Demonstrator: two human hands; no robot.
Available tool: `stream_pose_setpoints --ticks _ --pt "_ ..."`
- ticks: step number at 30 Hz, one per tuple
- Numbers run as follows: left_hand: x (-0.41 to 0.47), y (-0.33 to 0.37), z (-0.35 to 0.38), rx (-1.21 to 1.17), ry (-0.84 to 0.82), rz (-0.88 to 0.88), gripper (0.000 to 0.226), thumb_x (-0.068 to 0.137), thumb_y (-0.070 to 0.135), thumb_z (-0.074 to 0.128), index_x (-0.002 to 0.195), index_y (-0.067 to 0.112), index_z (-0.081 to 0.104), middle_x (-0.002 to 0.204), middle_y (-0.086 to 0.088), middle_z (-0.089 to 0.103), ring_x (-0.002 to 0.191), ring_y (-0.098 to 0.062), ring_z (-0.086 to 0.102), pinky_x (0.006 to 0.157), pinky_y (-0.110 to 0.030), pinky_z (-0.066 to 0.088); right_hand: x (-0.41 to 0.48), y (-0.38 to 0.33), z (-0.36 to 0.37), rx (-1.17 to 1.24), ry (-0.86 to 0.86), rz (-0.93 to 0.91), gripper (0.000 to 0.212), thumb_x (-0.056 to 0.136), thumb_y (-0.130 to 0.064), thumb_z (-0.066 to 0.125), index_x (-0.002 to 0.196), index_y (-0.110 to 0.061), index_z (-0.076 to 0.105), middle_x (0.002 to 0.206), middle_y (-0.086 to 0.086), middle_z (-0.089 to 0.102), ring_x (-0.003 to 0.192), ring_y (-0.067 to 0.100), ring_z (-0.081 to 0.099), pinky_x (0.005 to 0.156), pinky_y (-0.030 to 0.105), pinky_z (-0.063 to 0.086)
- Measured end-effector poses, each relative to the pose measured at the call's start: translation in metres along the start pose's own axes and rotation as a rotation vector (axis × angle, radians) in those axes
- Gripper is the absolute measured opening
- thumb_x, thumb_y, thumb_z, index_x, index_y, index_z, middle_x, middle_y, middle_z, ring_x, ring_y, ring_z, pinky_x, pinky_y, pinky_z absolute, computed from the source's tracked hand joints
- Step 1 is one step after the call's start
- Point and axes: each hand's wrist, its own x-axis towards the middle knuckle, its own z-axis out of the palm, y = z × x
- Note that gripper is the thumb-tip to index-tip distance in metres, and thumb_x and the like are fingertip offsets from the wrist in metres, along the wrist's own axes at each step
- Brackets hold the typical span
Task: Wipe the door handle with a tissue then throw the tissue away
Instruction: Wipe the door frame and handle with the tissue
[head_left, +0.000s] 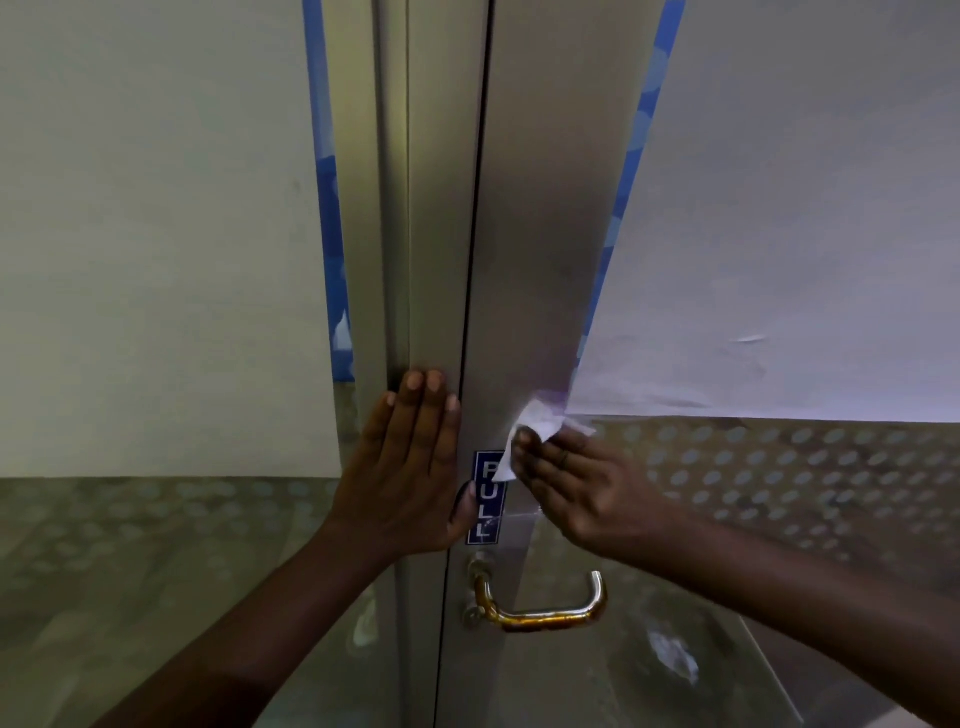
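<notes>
Tissue (535, 422) crumpled and pinched in the fingers of right hand (576, 483), pressed against the metal door stile (540, 260) just above and right of the blue PULL sticker (487, 498), well above the door handle (545, 608). Left hand (410, 462) laid flat, fingers together and spread against the neighbouring frame (426, 208), holding nothing, thumb tip touching the sticker's edge; probably bracing the door, though hard to confirm from this angle. Handle itself a curved chrome lever, brassy along its lower run, sticking out from the stile below both hands, untouched for now. Thin, soft, near weightless paper: apt to tear or ball up if dragged hard over the lever's end or the lock cylinder (480, 564). Best kept bunched into a pad behind the fingertips, then wrapped around the smooth, likely slippery bar and slid along its length. Lever stiff and fixed, so no risk of it shifting much under light pressure. No bin anywhere in view. White smear low on the glass (675, 654) possibly a reflection, too blurred to say.
</notes>
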Motion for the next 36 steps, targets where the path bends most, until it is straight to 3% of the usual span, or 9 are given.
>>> stream_pose_setpoints --ticks 2,5,9,12,16,19,26,32,36 --pt "0.0 0.0 -0.001 -0.005 0.002 -0.005 0.087 0.09 0.045 0.037 0.151 -0.009 0.006 0.161 -0.026 -0.006 0.15 -0.039 -0.001 0.123 -0.049 0.001 -0.017 -0.024 0.009 0.031 -0.118 -0.117 0.032 0.094 -0.005 0.059 0.122 0.009 0.057 0.114 0.019 0.07 0.105 0.025 0.067 0.106 0.04 0.043" --pt "0.0 0.001 -0.001 0.004 -0.001 0.004 0.086 0.091 0.045 0.035 0.151 -0.009 0.005 0.161 -0.027 -0.006 0.15 -0.04 -0.001 0.123 -0.049 0.001 -0.029 -0.031 0.009 0.119 -0.235 -0.203 0.033 0.093 -0.008 0.06 0.123 0.007 0.058 0.11 0.011 0.073 0.102 0.018 0.068 0.105 0.034 0.044" --pt "0.001 0.001 -0.001 0.018 -0.001 0.002 0.091 0.086 0.043 0.042 0.151 -0.009 0.005 0.161 -0.027 -0.006 0.15 -0.04 -0.001 0.123 -0.049 0.002 -0.007 0.004 0.0 0.078 -0.075 -0.042 0.037 0.095 -0.008 0.057 0.13 0.005 0.053 0.129 0.019 0.061 0.122 0.026 0.057 0.111 0.042 0.036" --pt "0.0 0.001 -0.001 0.018 0.008 0.0 0.092 0.085 0.043 0.045 0.15 -0.009 0.007 0.161 -0.028 -0.004 0.15 -0.04 0.0 0.123 -0.05 0.003 0.001 0.007 0.002 0.052 0.05 0.098 0.033 0.094 -0.007 0.06 0.125 0.004 0.057 0.127 0.021 0.061 0.129 0.028 0.05 0.109 0.045 0.037" --pt "0.001 0.002 -0.002 0.018 0.013 -0.003 0.093 0.085 0.043 0.049 0.15 -0.01 0.008 0.161 -0.028 -0.004 0.15 -0.041 0.001 0.123 -0.05 0.003 -0.024 -0.031 0.015 0.098 -0.108 -0.099 0.031 0.092 -0.003 0.06 0.12 0.01 0.059 0.112 0.019 0.071 0.102 0.025 0.068 0.102 0.039 0.045" --pt "0.0 0.001 -0.002 0.022 0.004 0.0 0.097 0.084 0.045 0.051 0.15 -0.01 0.007 0.161 -0.028 -0.005 0.15 -0.041 0.001 0.123 -0.05 0.003 -0.031 -0.03 0.01 0.142 -0.226 -0.224 0.031 0.093 -0.005 0.058 0.122 0.006 0.06 0.109 0.01 0.074 0.099 0.017 0.069 0.099 0.033 0.048" --pt "0.0 0.001 -0.001 0.005 0.009 -0.005 0.091 0.086 0.041 0.048 0.15 -0.009 0.008 0.161 -0.027 -0.004 0.15 -0.041 0.002 0.123 -0.05 0.004 0.008 0.002 -0.005 0.025 0.046 0.057 0.027 0.095 -0.005 0.058 0.12 0.005 0.062 0.124 0.021 0.063 0.123 0.029 0.056 0.11 0.042 0.037" --pt "0.001 0.001 -0.004 -0.003 0.01 0.001 0.091 0.085 0.042 0.048 0.15 -0.01 0.01 0.161 -0.027 -0.004 0.15 -0.041 0.002 0.123 -0.051 0.006 -0.017 -0.026 -0.002 0.133 -0.265 -0.228 0.031 0.093 -0.007 0.06 0.122 0.004 0.061 0.109 0.008 0.074 0.102 0.016 0.068 0.099 0.032 0.049" --pt "0.001 0.002 -0.003 -0.007 0.008 -0.007 0.091 0.087 0.041 0.047 0.15 -0.009 0.007 0.161 -0.027 -0.006 0.15 -0.04 0.0 0.123 -0.05 0.004 0.002 0.008 -0.011 0.074 -0.088 -0.035 0.035 0.093 -0.009 0.061 0.126 0.001 0.058 0.128 0.015 0.062 0.12 0.023 0.059 0.108 0.04 0.04"
